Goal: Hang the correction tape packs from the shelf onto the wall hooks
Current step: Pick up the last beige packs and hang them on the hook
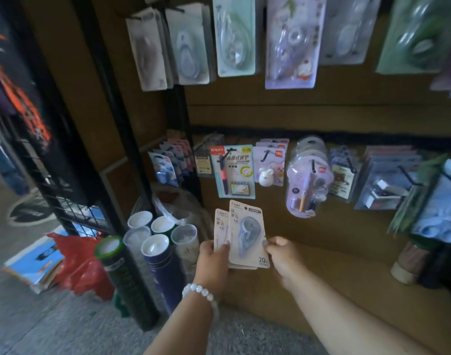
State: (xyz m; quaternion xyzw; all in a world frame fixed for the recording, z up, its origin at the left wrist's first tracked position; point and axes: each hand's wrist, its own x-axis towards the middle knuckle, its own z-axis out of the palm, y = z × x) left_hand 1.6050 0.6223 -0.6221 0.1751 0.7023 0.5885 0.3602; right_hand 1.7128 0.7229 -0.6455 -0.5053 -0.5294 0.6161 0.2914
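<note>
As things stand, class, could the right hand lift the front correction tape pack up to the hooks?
Probably yes: the right hand already pinches the front pack by its edge, and nothing blocks the way up.

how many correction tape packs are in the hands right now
2 show clearly: the front pack, pinched by the right hand, and the rear pack, in the left hand. More may be hidden behind.

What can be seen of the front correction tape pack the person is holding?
The front correction tape pack is a pale card with a clear blister over a bluish teardrop-shaped dispenser, a dark hang hole near its top and "20" printed at the bottom. It stands roughly upright, tilted slightly, below the hanging goods on the wall. It heads a small fanned stack in the left hand, whose thumb lies on its left edge; the right hand pinches its right edge.
</note>
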